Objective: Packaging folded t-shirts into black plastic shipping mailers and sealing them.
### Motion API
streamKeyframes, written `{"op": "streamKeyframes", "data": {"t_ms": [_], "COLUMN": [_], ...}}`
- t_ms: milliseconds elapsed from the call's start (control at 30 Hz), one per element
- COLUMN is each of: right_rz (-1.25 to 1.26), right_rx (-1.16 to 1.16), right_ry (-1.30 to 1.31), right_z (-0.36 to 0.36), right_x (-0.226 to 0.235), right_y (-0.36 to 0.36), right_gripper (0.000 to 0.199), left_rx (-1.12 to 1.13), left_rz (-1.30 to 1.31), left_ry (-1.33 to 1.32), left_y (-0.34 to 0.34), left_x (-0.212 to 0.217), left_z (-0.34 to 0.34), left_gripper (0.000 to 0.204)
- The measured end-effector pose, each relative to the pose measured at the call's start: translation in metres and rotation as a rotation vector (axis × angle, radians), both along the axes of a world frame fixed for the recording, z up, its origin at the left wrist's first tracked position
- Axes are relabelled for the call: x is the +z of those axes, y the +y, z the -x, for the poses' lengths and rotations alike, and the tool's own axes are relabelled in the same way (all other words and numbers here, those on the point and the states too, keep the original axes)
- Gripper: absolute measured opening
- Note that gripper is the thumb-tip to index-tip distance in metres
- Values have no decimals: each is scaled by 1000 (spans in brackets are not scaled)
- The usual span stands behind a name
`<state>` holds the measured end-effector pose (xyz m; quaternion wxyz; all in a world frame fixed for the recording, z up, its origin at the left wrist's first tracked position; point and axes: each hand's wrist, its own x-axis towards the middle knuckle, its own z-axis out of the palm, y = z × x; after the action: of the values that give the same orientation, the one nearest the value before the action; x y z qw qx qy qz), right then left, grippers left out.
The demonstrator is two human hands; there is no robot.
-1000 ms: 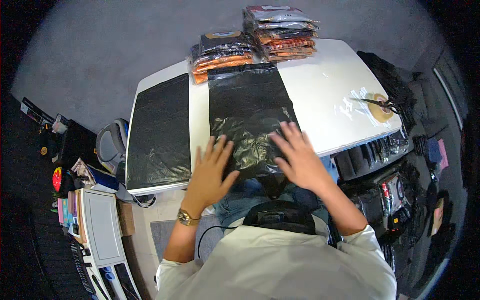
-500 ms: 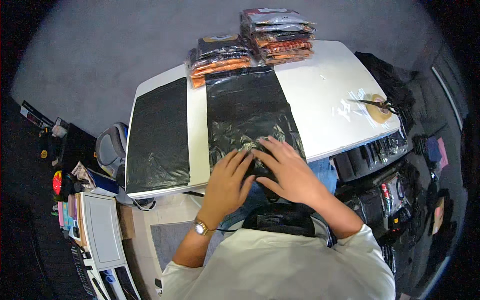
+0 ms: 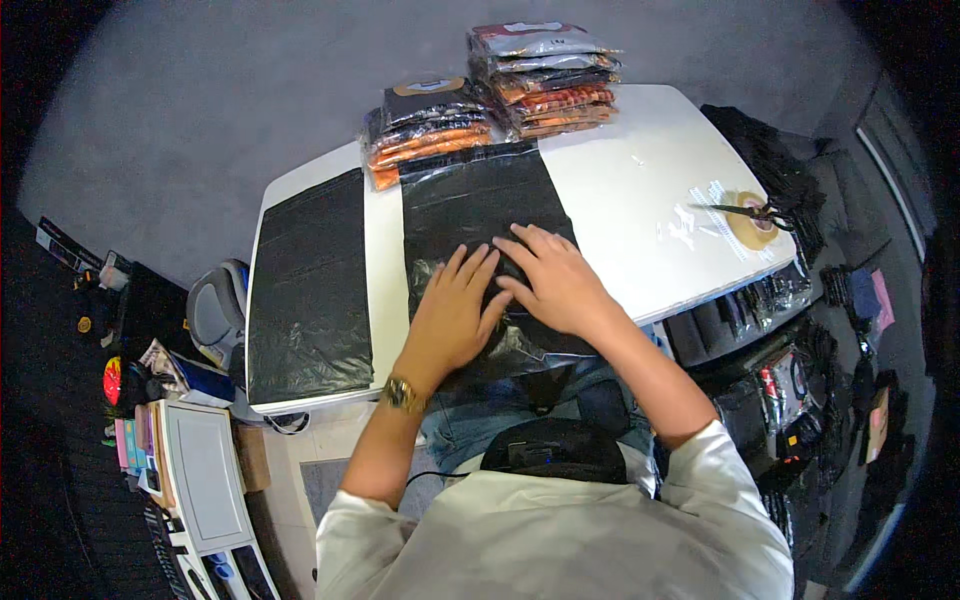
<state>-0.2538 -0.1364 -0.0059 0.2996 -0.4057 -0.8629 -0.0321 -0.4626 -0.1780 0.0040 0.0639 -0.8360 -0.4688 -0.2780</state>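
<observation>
A black plastic bag (image 3: 485, 195) lies lengthwise on the white table (image 3: 640, 170), its near end hanging over the front edge toward my lap. My left hand (image 3: 450, 310) rests on the bag's left half, palm down with fingers stretched out. On the right half lies my right hand (image 3: 552, 275), also flat with its fingers apart. Neither hand grips anything. Wrinkles and shine run across the plastic around and below my palms. To the left, another flat black plastic bag (image 3: 310, 290) covers that end of the table.
Two stacks of clear-wrapped folded garments, a shorter stack (image 3: 428, 130) and a taller stack (image 3: 550, 85), stand at the far edge. Scissors (image 3: 745, 210) lie over a tape roll (image 3: 752, 235) on the right. A grey chair (image 3: 218, 305) and white cabinet (image 3: 207, 465) stand to the left.
Both hands have slid away from me, farther up the bag. The bag's near part now reaches over the table edge in creased folds.
</observation>
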Motion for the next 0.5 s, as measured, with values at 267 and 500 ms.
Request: {"op": "streamKeyframes", "data": {"t_ms": [267, 500], "right_rz": [537, 504], "right_rx": [-365, -347], "right_ry": [-121, 455], "right_z": [-23, -33], "right_x": [17, -58], "right_y": [81, 239], "right_gripper": [64, 76], "left_rx": [301, 576], "left_rz": [400, 393], "left_ry": [-232, -702], "left_y": [104, 211], "left_x": [3, -37], "left_z": [86, 113], "left_gripper": [40, 42]}}
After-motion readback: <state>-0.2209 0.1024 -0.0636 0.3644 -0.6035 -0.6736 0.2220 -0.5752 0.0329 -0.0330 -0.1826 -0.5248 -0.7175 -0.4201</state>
